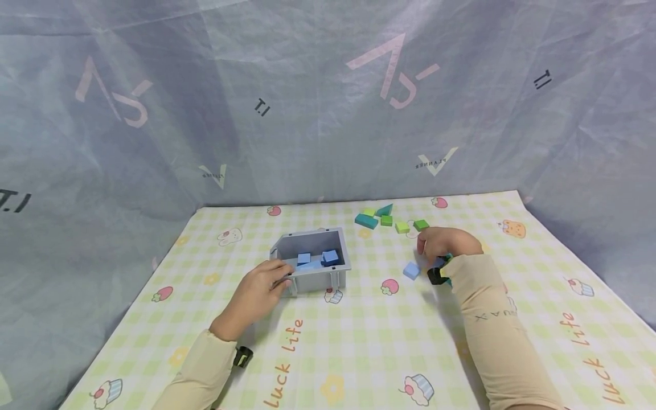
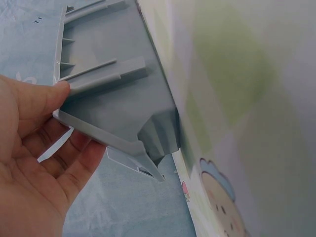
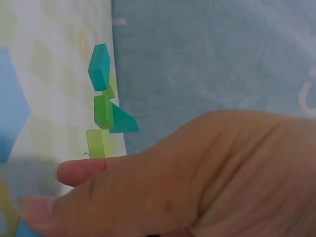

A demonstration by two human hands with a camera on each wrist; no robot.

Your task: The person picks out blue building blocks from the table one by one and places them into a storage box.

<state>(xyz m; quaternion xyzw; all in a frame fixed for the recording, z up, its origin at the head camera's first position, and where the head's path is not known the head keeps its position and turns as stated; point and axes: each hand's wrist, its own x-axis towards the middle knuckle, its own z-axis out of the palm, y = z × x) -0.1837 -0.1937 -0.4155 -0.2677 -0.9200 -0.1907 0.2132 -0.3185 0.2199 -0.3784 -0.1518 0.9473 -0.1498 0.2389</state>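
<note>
In the head view my left hand grips the near left rim of a grey plastic bin. Several blue blocks lie inside it. Up close, the left wrist view has the thumb on the bin's outer side and the fingers under its rim. Over the right side of the table my right hand reaches down, fingers bent. A light blue block lies left of it. At the thumb in the right wrist view, a bit of blue shows; I cannot tell whether it is held.
Behind and left of the right hand lie teal blocks, green blocks and yellow-green blocks. A teal piece shows partly behind the right wrist. A checked cloth covers the table; a grey-blue curtain hangs behind.
</note>
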